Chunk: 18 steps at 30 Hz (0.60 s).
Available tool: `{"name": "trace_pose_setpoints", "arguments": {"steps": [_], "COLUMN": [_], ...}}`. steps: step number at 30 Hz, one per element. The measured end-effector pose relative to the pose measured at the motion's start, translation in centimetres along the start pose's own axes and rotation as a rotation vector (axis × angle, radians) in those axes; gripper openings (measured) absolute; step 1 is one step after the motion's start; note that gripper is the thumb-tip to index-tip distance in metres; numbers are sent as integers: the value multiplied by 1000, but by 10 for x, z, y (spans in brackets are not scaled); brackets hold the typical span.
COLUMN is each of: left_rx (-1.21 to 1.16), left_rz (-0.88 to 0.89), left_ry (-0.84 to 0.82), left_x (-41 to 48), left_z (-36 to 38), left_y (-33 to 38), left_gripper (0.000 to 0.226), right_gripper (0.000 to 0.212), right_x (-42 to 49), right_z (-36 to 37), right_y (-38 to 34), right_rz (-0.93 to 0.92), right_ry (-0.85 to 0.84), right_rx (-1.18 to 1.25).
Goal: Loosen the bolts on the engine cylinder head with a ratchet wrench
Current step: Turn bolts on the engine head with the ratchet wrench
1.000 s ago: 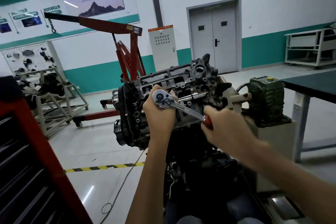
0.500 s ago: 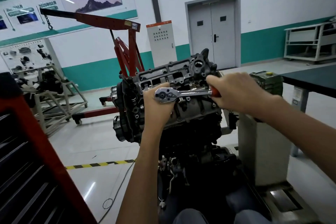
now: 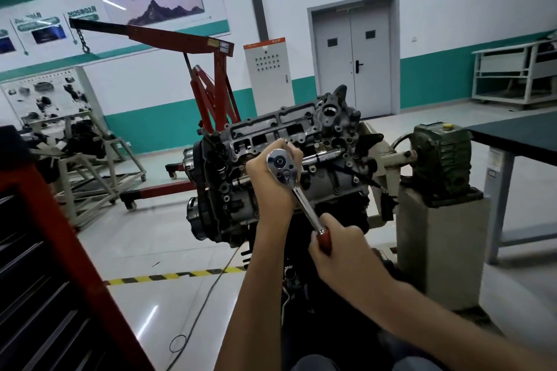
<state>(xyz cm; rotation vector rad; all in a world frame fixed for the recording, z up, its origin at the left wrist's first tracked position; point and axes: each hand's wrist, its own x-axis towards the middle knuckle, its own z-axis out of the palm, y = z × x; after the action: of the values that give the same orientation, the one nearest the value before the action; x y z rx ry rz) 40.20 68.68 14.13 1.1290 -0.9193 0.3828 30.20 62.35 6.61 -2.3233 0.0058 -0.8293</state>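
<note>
Evidently mid-stroke on one bolt: grips the wrench (image 3: 304,205) by its red handle with the right hand (image 3: 343,250), low and near, well away from the drive end, presumably for leverage. Cups the left hand (image 3: 268,184) round the chrome drive end, with fingers curled behind it, probably to press the socket square on the bolt and stop any slipping off under load. Slants the shaft from upper left down to lower right across the near face of the cylinder head (image 3: 328,141). Hides the bolt itself beneath the drive end, so cannot tell how far out it sits. Has the engine hung on a stand (image 3: 437,250) to the right, with the cylinder head's top face tilted toward the viewer, likely to bring the bolts within easy reach. Leaves a red crane (image 3: 221,78) far and left, behind the engine.
</note>
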Motion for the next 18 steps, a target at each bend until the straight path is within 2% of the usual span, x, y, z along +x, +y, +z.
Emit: {"name": "trace_pose_setpoints", "arguments": {"steps": [2,5,7,9,12,14,16,18], "left_rx": [124,223,320,379,322,299,219,112], "left_rz": [28,30,65,93,77,125,104,64], "left_ry": [-8,-29,-63,-72,52,179,270,243], "left_x": [3,5,6,6,0,-8,-9,-5], "left_z": [-8,-12,-13,-15,-17,-12,-3,4], "left_y": [-6,-2,3,1,-5,-5,-3,-1], "left_gripper": [54,40,41,36,37,40,41,43], "right_gripper": [22,13,16,21,16,17,21,21], "right_x": [11,47,71,81,57,32,12,-3], "right_z": [-28,-83,-113,-121,-91,-61,-30,2], "right_y": [10,18,15,12,11,9,1,-11], "right_rz": [-93,-254,-327,-339,-245,-163,-69,15], "right_ry": [-56,-117,-59,-19,-54,-10,-1,-15], "right_rx": [-150,-535,-743,-813,-682,-521,-299,-4]}}
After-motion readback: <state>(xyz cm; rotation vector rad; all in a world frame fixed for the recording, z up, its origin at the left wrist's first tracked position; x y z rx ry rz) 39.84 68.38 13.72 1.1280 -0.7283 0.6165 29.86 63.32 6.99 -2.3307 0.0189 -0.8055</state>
